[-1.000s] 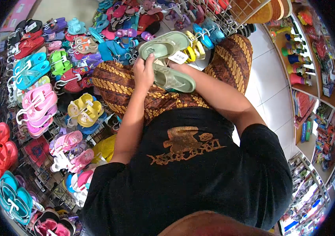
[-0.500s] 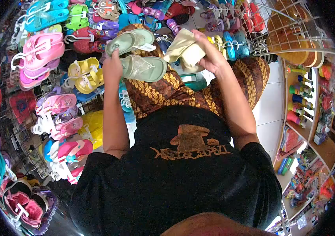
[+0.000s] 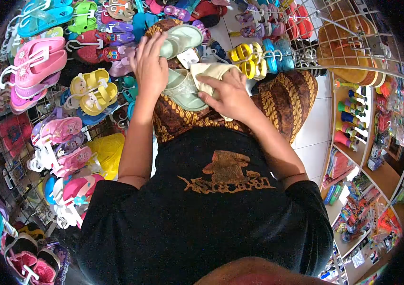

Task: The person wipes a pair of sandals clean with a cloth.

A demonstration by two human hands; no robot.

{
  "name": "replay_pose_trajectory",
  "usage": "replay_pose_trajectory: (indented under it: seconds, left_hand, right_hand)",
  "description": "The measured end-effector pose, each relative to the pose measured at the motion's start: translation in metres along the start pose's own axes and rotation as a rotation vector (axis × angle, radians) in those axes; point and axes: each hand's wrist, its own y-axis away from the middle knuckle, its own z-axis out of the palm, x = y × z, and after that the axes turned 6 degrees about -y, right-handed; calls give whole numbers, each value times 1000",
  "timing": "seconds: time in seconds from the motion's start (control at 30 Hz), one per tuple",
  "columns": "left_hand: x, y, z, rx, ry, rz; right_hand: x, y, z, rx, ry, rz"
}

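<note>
— Where are the two green sandals?

— Over the lap, toward twelve o'clock from the body. The upper sandal (image 3: 183, 38) lies under the left hand (image 3: 149, 66), whose fingers wrap over its sole and hold it. The lower sandal (image 3: 180, 90) rests on the patterned skirt (image 3: 278, 99), with the right hand (image 3: 230, 97) at its three o'clock side.

— And the right fingers?

— Pressed down on a beige cloth (image 3: 209, 73), pinning it against the lower sandal's strap. The thumb may be tucked under the cloth; the view is too warped to say.

— How would you rub it well?

— I'd judge short strokes along the footbed, with the cloth bunched so that it doesn't slip, and the left hand bracing the pair. Steer round the white tag (image 3: 188, 58) at twelve o'clock of the cloth so that it doesn't tear.

— What are they made of?

— They look like smooth, glossy moulded plastic, pale green, with flat oval soles. The cloth is soft and matte, creased into folds. The yellow sandals (image 3: 90, 90) at nine o'clock have the same sheen.
</note>
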Motion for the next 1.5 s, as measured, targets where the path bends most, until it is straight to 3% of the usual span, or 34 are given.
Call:
replay_pose_trajectory:
  seconds: [0.03, 0.13, 0.2, 0.27, 0.4, 0.43, 0.53, 0.57, 0.6, 0.7, 0.8, 0.97, 1.0, 1.13, 1.2, 1.5]
  left_hand:
    - [-9, -5, 8, 9, 240, 54]
    - [-6, -12, 3, -126, 399, -59]
    - [-6, -13, -5, -345, 331, -165]
    - [-2, -11, -11, -452, 197, -159]
    - [26, -9, -48, -561, -67, 38]
    - [19, -6, -43, -545, 105, 78]
    - [9, 0, -44, -592, 224, 136]
    - [3, 5, -41, -572, 279, 152]
    - [-3, 7, -41, -590, 326, 165]
    - [-12, 11, -48, -681, 418, 143]
    - [-11, 25, -38, -508, 458, 191]
    - [-2, 33, -22, -383, 406, 155]
    - [-1, 33, -19, -353, 405, 157]
    - [2, 25, -15, -343, 397, 187]
    - [1, 21, -11, -355, 424, 192]
    - [21, 30, -6, -234, 328, 158]
  right_hand:
    - [3, 3, 7, 54, 52, 10]
    - [19, 6, 14, 116, -78, -153]
    - [19, 13, 9, -305, -496, 162]
    - [30, 23, 42, -98, -593, -101]
    - [23, 19, 24, -163, -667, 72]
    - [22, 19, 20, -127, -724, 69]
    - [21, 17, 20, -114, -667, 2]
    - [21, 16, 16, -209, -644, 86]
    - [27, 13, 23, -132, -666, -43]
    - [39, 16, 30, -156, -657, -42]
    - [39, 31, 26, -126, -617, -45]
    - [46, 37, 19, 376, -728, 83]
    - [37, 35, 3, 415, -564, 25]
    - [-21, 37, -4, 204, 132, -207]
    - [-26, 34, 15, 42, 221, -206]
    - [1, 44, -20, -32, 196, -264]
